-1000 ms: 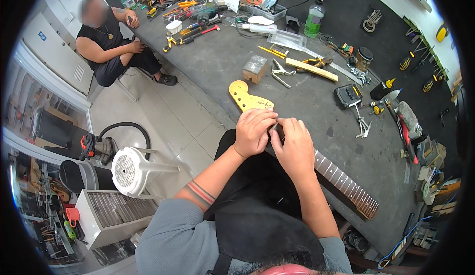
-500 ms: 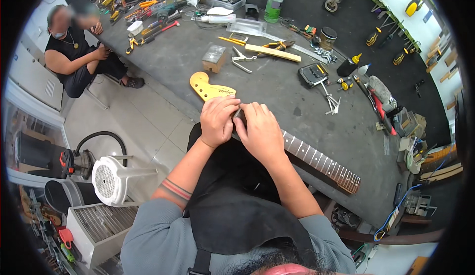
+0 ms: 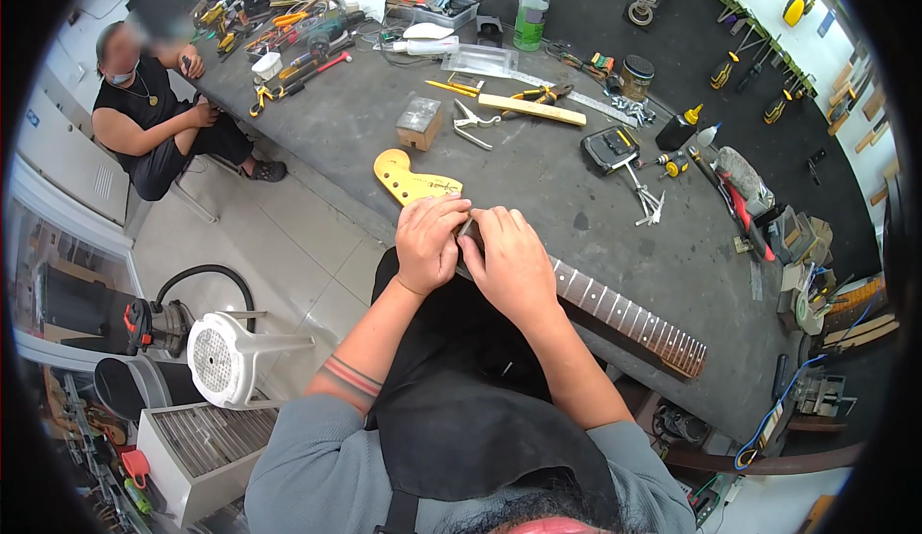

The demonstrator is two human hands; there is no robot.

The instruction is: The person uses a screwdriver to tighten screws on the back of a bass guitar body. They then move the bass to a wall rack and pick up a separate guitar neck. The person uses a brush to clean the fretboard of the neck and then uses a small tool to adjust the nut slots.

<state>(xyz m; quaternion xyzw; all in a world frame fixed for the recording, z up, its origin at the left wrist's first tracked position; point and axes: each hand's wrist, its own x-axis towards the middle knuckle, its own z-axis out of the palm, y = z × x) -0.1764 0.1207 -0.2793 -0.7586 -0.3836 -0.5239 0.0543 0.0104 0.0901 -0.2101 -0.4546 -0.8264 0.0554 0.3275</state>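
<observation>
A guitar neck [image 3: 629,311] with a dark fretboard and a pale yellow headstock [image 3: 408,181] lies slantwise along the near edge of the workbench. Just below the headstock, my left hand [image 3: 429,243] is closed over the neck, fingers together. My right hand [image 3: 509,260] is beside it, wrapped over the upper fretboard with the thumb pointing toward the left hand. A small dark strip shows between the two hands; whether it is part of the fretboard or a separate piece I cannot tell. Fingers cover the nut area.
The dark workbench [image 3: 538,179] holds a wooden block [image 3: 420,123], wire cutters [image 3: 475,129], a yellow-cream bar [image 3: 531,109], a steel ruler [image 3: 600,104] and a fanned tool set [image 3: 648,206]. Another person [image 3: 144,116] sits at the far left. A white stool [image 3: 223,359] stands on the floor.
The view has shifted slightly, so everything sits a little lower and to the right. Both hands keep their place on the neck. The seated person's head has turned somewhat.
</observation>
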